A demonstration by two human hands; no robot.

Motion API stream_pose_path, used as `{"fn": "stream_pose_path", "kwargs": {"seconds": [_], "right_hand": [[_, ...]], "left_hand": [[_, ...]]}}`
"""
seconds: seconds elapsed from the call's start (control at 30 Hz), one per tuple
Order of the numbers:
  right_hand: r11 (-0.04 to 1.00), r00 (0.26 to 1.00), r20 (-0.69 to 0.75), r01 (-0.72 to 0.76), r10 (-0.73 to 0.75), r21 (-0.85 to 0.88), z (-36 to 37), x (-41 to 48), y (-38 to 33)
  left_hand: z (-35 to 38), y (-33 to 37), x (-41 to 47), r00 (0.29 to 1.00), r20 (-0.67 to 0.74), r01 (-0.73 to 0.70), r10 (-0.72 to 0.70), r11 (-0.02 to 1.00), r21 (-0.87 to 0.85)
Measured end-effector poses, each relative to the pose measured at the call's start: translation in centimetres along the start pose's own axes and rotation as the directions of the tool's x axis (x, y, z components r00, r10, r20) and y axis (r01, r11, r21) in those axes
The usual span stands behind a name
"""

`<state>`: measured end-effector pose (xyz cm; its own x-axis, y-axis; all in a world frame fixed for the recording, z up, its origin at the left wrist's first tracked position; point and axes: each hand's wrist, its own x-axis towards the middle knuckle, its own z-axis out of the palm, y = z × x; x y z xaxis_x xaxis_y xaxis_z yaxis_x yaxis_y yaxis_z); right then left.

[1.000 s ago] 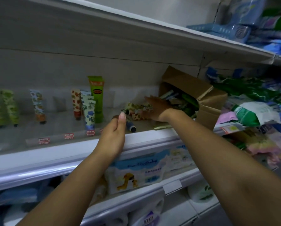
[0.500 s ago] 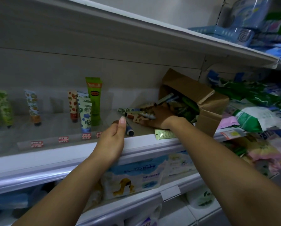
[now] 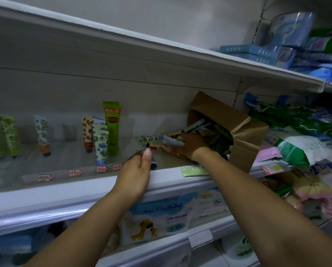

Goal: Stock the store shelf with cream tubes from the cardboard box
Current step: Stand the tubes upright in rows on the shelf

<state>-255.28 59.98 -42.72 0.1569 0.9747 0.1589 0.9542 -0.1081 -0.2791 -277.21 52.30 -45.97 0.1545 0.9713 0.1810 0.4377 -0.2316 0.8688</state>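
Head view: the left hand covers most of the dark-capped tube it pinches at the white shelf front edge. Beside it, the right hand grips several patterned cream tubes at the mouth of the tipped brown cardboard box.

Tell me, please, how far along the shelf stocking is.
Early on. Done: a few tubes stand on the shelf. In hand: the left hand holds a dark-capped tube; the right hand grips a bunch at the box. Left: many more tubes show inside the box.
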Motion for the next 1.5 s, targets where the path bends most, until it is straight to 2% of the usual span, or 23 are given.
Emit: {"fn": "stream_pose_path", "kwargs": {"seconds": [0.17, 0.23, 0.33, 0.47, 0.6, 0.77, 0.83, 0.97, 1.07, 1.17, 1.2, 1.3, 1.43, 1.5], "right_hand": [[0.994, 0.999, -0.04, -0.019, 0.023, 0.112, 0.1, 0.1, -0.1], [0.969, 0.996, -0.066, -0.04, 0.057, 0.244, 0.1, 0.0, 0.0], [0.832, 0.982, -0.129, -0.044, 0.137, 0.553, 0.0, 0.3, 0.0], [0.635, 0.951, -0.215, 0.026, 0.222, 0.772, -0.7, 0.1, -0.8], [0.468, 0.927, -0.227, 0.065, 0.299, 0.881, -1.7, -0.3, -0.5], [0.18, 0.876, -0.094, 0.009, 0.473, 0.984, -0.9, -0.8, 0.8], [0.137, 0.876, -0.076, 0.012, 0.476, 0.991, -0.1, -0.8, 0.7], [0.161, 0.884, -0.096, 0.024, 0.457, 0.987, 0.5, -0.7, 0.1], [0.141, 0.888, -0.077, 0.014, 0.454, 0.99, 0.6, -0.8, 0.0], [0.141, 0.887, -0.089, 0.028, 0.452, 0.99, 0.9, -0.9, 0.3], [0.157, 0.891, -0.104, 0.037, 0.443, 0.987, 0.8, -0.9, 0.3], [0.165, 0.904, -0.109, 0.043, 0.413, 0.985, 0.7, -0.9, 0.3], [0.116, 0.897, -0.095, 0.049, 0.431, 0.992, 0.9, -0.9, 0.6], [0.099, 0.895, -0.102, 0.065, 0.435, 0.993, 1.1, -0.9, 0.7]], "left_hand": [[0.5, 0.6, 1.4, 0.995, -0.053, 0.091, -0.089, 0.995, 0.038], [1.1, 0.6, 2.5, 0.984, -0.086, 0.161, -0.156, 0.985, 0.058], [2.1, 0.6, 4.2, 0.964, -0.128, 0.251, -0.232, 0.954, 0.162], [3.4, 1.1, 5.8, 0.93, -0.19, 0.361, -0.315, 0.88, 0.309], [3.9, 1.5, 6.5, 0.921, -0.212, 0.383, -0.326, 0.856, 0.349], [3.5, 1.5, 6.9, 0.935, -0.183, 0.35, -0.305, 0.877, 0.328], [3.6, 1.4, 7.2, 0.923, -0.188, 0.375, -0.335, 0.892, 0.251], [4.0, 1.3, 8.3, 0.933, -0.109, 0.332, -0.342, 0.938, -0.105], [4.3, 1.6, 8.4, 0.926, -0.018, 0.334, -0.376, 0.842, -0.424], [4.4, 1.8, 8.5, 0.927, 0.012, 0.326, -0.375, 0.79, -0.52], [4.6, 1.9, 8.6, 0.931, 0.003, 0.32, -0.364, 0.815, -0.483], [5.1, 2.3, 8.9, 0.947, -0.032, 0.306, -0.32, 0.926, -0.222], [5.8, 2.8, 9.3, 0.945, -0.025, 0.328, -0.327, 0.943, 0.059], [6.1, 3.1, 9.6, 0.942, -0.023, 0.335, -0.335, 0.933, 0.129]]}}
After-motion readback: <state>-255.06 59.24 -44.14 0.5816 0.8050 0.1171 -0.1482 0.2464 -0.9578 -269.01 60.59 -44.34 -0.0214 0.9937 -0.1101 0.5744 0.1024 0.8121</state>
